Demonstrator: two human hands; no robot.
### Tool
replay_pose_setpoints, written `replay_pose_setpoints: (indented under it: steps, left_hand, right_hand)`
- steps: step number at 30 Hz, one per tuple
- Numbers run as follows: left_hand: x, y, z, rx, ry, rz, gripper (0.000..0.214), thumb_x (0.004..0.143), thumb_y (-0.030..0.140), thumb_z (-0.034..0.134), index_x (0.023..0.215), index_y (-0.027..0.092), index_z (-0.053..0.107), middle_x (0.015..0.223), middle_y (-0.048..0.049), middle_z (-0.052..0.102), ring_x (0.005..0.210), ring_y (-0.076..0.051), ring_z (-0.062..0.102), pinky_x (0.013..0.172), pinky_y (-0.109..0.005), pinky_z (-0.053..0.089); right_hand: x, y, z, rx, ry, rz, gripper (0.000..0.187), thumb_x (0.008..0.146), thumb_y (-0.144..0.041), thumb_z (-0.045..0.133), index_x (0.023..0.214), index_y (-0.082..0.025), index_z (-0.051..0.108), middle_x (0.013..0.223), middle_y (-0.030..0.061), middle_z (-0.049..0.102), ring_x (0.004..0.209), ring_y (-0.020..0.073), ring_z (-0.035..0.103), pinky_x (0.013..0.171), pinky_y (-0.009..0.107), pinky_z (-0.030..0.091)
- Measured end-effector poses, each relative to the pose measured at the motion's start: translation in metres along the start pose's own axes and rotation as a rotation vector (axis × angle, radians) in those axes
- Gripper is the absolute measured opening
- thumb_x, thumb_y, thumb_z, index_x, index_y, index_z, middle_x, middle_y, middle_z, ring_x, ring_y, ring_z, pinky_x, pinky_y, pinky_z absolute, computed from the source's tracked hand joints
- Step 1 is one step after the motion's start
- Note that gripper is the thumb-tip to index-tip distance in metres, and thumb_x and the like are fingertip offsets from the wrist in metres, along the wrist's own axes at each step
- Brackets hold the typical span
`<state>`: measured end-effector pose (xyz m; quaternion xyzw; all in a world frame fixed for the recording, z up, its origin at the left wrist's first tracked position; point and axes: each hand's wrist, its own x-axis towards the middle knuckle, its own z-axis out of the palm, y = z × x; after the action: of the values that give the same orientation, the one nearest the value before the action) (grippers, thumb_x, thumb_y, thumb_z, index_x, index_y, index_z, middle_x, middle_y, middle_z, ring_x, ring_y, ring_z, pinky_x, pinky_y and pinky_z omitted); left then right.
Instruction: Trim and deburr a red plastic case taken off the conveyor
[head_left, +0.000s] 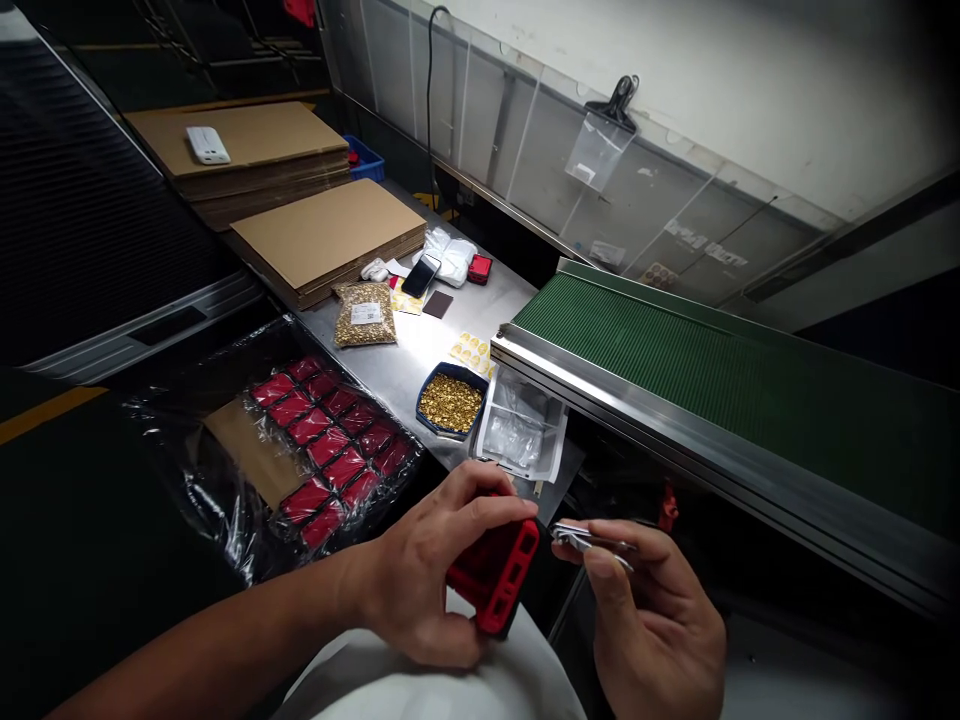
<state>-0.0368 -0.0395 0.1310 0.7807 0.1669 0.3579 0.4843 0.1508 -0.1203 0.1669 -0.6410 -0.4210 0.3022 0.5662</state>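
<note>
My left hand (420, 575) is wrapped round a red and black hollow plastic case (514, 575), its row of slots facing right, held just above my lap. To the right of it, my right hand (652, 605) pinches a small shiny metal piece (589, 540) between thumb and fingers; its exact kind is unclear. The piece is close to the case's right edge, with a narrow gap between them. Beyond my hands, a dark blue bowl (433, 424) holds many tiny gold-coloured metal parts (451, 400). Beside it lies a white tray (557, 455) with clear plastic inside.
On the left, a plastic-lined box (180, 480) contains rows of red cases (326, 445). A green conveyor belt (637, 340) with a metal rail runs along the right. The metal table (420, 350) carries cardboard stacks (330, 230), a bag of gold-coloured parts (365, 330) and a phone (421, 275).
</note>
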Motion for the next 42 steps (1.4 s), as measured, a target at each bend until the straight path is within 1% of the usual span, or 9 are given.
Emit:
replay_pose_setpoints:
  steps: [5,10,14,19,22,26,31,36,42]
  left_hand:
    - [-0.001,-0.001,0.003,-0.017,0.017,-0.036,0.088,0.055,0.012,0.070,0.137,0.019,0.038,0.129,-0.0159,0.042,0.122,-0.034,0.044,0.098,-0.047,0.049]
    - [-0.015,-0.025,0.004,-0.078,0.028,-0.231,0.091,0.052,0.018,0.078,0.132,0.023,0.036,0.123,-0.0126,0.049,0.105,-0.029,0.056,0.083,-0.039,0.055]
    - [-0.046,-0.064,0.003,0.020,-0.047,-0.479,0.082,0.063,0.027,0.078,0.136,0.025,0.039,0.119,-0.0085,0.051,0.101,-0.027,0.056,0.090,-0.043,0.050]
    - [-0.092,-0.096,0.012,-0.067,-0.015,-0.793,0.069,0.073,0.044,0.075,0.135,0.029,0.048,0.129,-0.0084,0.051,0.119,-0.031,0.051,0.106,-0.046,0.039]
    - [-0.109,-0.099,0.021,-0.219,0.089,-0.923,0.061,0.075,0.047,0.074,0.130,0.030,0.054,0.129,-0.0072,0.055,0.121,-0.030,0.052,0.107,-0.040,0.038]
    - [-0.112,-0.094,0.033,-0.441,0.422,-1.071,0.050,0.077,0.050,0.070,0.118,0.024,0.063,0.112,-0.0077,0.066,0.113,-0.028,0.059,0.098,-0.032,0.046]
    - [-0.103,-0.091,0.037,-0.664,0.753,-1.308,0.051,0.072,0.024,0.073,0.121,0.022,0.059,0.097,-0.0049,0.071,0.093,-0.021,0.067,0.079,-0.027,0.054]
    - [-0.095,-0.100,0.035,-0.619,0.749,-1.421,0.018,0.075,0.022,0.070,0.090,0.013,0.065,0.086,-0.0090,0.071,0.079,-0.020,0.068,0.072,-0.028,0.055]
    - [-0.106,-0.107,0.013,-0.541,0.537,-1.311,0.036,0.066,0.042,0.083,0.070,0.014,0.061,0.062,-0.0017,0.063,0.055,-0.014,0.056,0.053,-0.022,0.044]
  right_hand:
    - [0.008,0.036,-0.003,0.021,0.128,0.140,0.029,0.082,-0.032,0.070,0.106,-0.018,0.063,0.091,0.0059,0.072,0.078,0.0167,0.072,0.068,0.022,0.059]
    - [0.010,0.155,-0.004,-0.117,0.031,0.265,0.052,0.081,-0.044,0.066,0.121,-0.014,0.054,0.082,0.0044,0.069,0.080,0.0199,0.070,0.078,0.034,0.057]
    - [-0.010,0.257,-0.013,-0.247,0.021,0.363,0.046,0.076,-0.051,0.065,0.101,-0.012,0.060,0.082,0.0095,0.071,0.076,0.0248,0.070,0.072,0.037,0.058]
    - [-0.033,0.324,-0.029,-0.404,0.064,0.422,0.034,0.072,-0.044,0.061,0.092,-0.016,0.064,0.078,0.0075,0.068,0.071,0.0243,0.068,0.068,0.036,0.054]
    - [-0.037,0.341,-0.039,-0.530,0.059,0.420,0.026,0.071,-0.039,0.060,0.087,-0.019,0.066,0.084,0.0069,0.063,0.067,0.0208,0.062,0.065,0.034,0.049]
    - [-0.031,0.346,-0.049,-0.612,-0.007,0.386,0.021,0.075,-0.037,0.059,0.084,-0.020,0.065,0.085,0.0058,0.061,0.069,0.0190,0.058,0.064,0.031,0.044]
    - [-0.025,0.348,-0.063,-0.647,-0.087,0.298,0.035,0.085,-0.046,0.051,0.106,-0.019,0.058,0.101,0.0082,0.063,0.079,0.0181,0.060,0.075,0.030,0.045]
    - [-0.037,0.349,-0.076,-0.705,-0.144,0.310,0.030,0.086,-0.047,0.052,0.092,-0.018,0.058,0.088,0.0077,0.063,0.072,0.0200,0.059,0.069,0.031,0.042]
    - [-0.030,0.344,-0.071,-0.760,-0.175,0.337,0.023,0.084,-0.040,0.055,0.092,-0.019,0.056,0.092,0.0066,0.062,0.076,0.0181,0.059,0.070,0.028,0.041]
